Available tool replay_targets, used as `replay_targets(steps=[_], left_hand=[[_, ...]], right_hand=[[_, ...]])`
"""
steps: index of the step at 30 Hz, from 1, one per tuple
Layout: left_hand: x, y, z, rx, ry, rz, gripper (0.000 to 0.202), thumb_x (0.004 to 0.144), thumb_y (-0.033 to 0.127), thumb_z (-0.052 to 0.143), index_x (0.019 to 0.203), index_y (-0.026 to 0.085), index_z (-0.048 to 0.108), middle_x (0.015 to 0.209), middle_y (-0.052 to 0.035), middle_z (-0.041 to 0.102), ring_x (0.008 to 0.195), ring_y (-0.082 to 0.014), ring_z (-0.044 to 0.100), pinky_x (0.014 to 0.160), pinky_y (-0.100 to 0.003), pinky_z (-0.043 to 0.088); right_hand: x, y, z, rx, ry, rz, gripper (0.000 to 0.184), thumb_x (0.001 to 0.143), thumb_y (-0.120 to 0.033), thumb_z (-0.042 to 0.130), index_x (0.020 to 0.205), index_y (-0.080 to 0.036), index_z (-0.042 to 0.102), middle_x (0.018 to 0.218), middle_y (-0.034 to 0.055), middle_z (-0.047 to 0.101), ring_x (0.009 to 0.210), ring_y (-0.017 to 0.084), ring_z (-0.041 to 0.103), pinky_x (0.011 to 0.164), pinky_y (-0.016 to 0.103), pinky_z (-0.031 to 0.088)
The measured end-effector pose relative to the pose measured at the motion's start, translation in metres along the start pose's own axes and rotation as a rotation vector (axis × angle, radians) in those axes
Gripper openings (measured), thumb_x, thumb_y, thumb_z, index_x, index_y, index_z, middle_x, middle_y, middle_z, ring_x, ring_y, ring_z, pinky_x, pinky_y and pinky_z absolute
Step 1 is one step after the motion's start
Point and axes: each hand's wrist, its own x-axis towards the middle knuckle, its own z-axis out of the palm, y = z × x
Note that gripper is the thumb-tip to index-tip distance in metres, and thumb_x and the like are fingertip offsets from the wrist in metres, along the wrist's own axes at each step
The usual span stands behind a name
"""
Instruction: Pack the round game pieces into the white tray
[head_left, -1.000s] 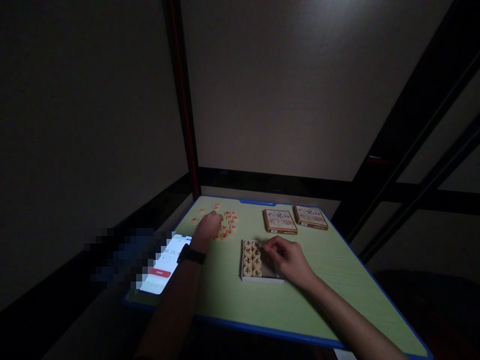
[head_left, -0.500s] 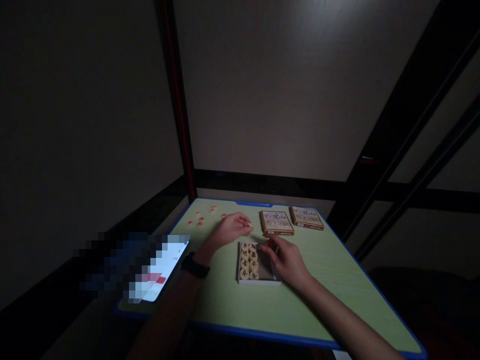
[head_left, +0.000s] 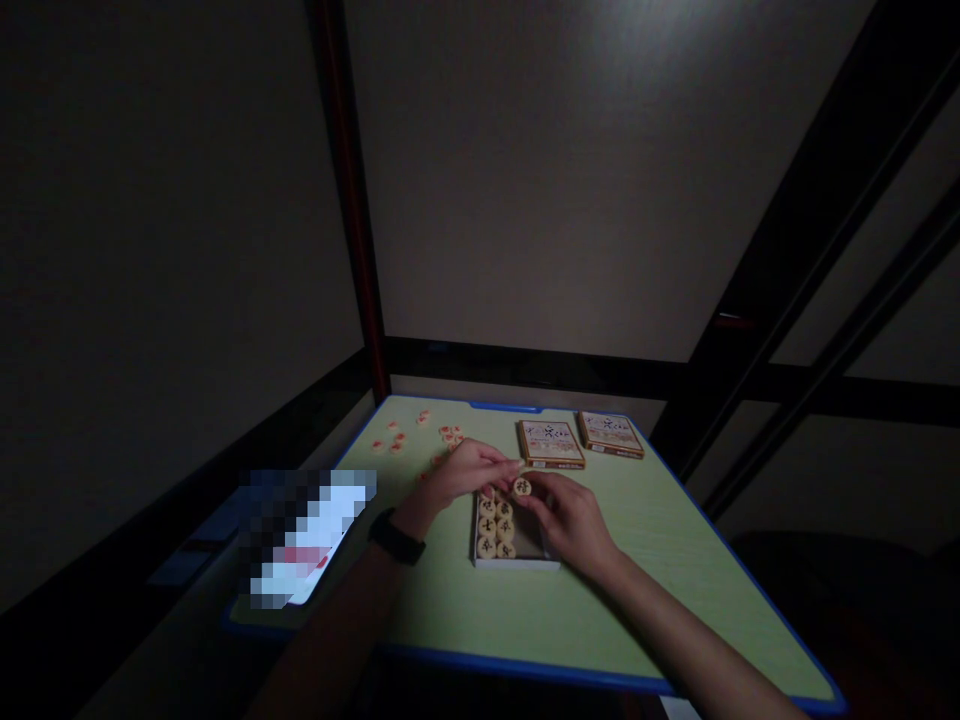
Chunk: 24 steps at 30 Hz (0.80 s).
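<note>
A round xiangqi piece (head_left: 522, 487) with a black character is pinched in the fingertips of my right hand (head_left: 576, 515), just over the far side of a shallow open box (head_left: 516, 563). My left hand (head_left: 471, 472), a dark watch on its wrist, reaches over the box's far left corner. Its stretched fingertips are right beside the held piece, and I see nothing gripped in them. Several black-character pieces (head_left: 487, 526) lie in two columns along the box's left side. Brown bottom shows on the right side, partly under my right hand.
Loose red-character pieces (head_left: 399, 438) are scattered at the table's far left. Two flat printed boxes, a nearer one (head_left: 551, 443) and a farther one (head_left: 611, 434), lie at the back right. A lit tablet-like screen (head_left: 330, 540), partly blurred, sits at the left edge of the green table (head_left: 637, 620).
My left hand has moved right and nearer, meeting my right hand. A black-character piece now shows in my right fingertips. More red pieces are uncovered behind my left hand.
</note>
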Motion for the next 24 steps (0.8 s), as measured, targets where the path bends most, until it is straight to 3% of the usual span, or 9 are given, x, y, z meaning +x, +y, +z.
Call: replay_targets(steps=[5, 7, 15, 24], left_hand=[[0.011, -0.005, -0.009, 0.382, 0.459, 0.101, 0.047, 0.092, 0.047, 0.048, 0.065, 0.014, 0.069, 0.056, -0.0029, 0.064, 0.057, -0.0134, 0.058, 0.057, -0.024, 0.04], [0.014, -0.01, -0.011, 0.566, 0.536, 0.087, 0.047, 0.093, 0.042, 0.046, 0.059, 0.016, 0.066, 0.053, -0.0018, 0.062, 0.06, -0.0143, 0.058, 0.06, -0.025, 0.039], [0.014, -0.007, -0.006, 0.869, 0.455, 0.017, 0.044, 0.094, 0.041, 0.043, 0.067, 0.018, 0.07, 0.068, -0.0049, 0.07, 0.067, -0.0171, 0.062, 0.06, -0.026, 0.035], [0.012, -0.002, -0.005, 1.017, 0.389, 0.009, 0.044, 0.096, 0.042, 0.041, 0.074, 0.018, 0.072, 0.078, -0.008, 0.073, 0.074, -0.0195, 0.065, 0.063, -0.028, 0.037]], right_hand=[[0.005, -0.007, -0.013, 0.153, -0.251, 0.033, 0.019, 0.085, -0.032, 0.07, 0.099, -0.02, 0.074, 0.077, 0.0028, 0.069, 0.072, 0.017, 0.062, 0.068, 0.028, 0.048], [0.005, -0.007, -0.014, 0.197, -0.33, 0.035, 0.019, 0.081, -0.034, 0.075, 0.093, -0.02, 0.075, 0.073, 0.0018, 0.066, 0.068, 0.016, 0.06, 0.063, 0.026, 0.046], [-0.001, -0.011, -0.003, 0.242, -0.455, 0.1, 0.024, 0.068, -0.031, 0.085, 0.086, -0.018, 0.076, 0.067, -0.001, 0.064, 0.058, 0.013, 0.056, 0.056, 0.023, 0.041], [-0.001, -0.016, -0.001, 0.328, -0.48, 0.161, 0.024, 0.068, -0.022, 0.083, 0.091, -0.017, 0.075, 0.07, 0.0, 0.07, 0.061, 0.014, 0.062, 0.061, 0.024, 0.047]])
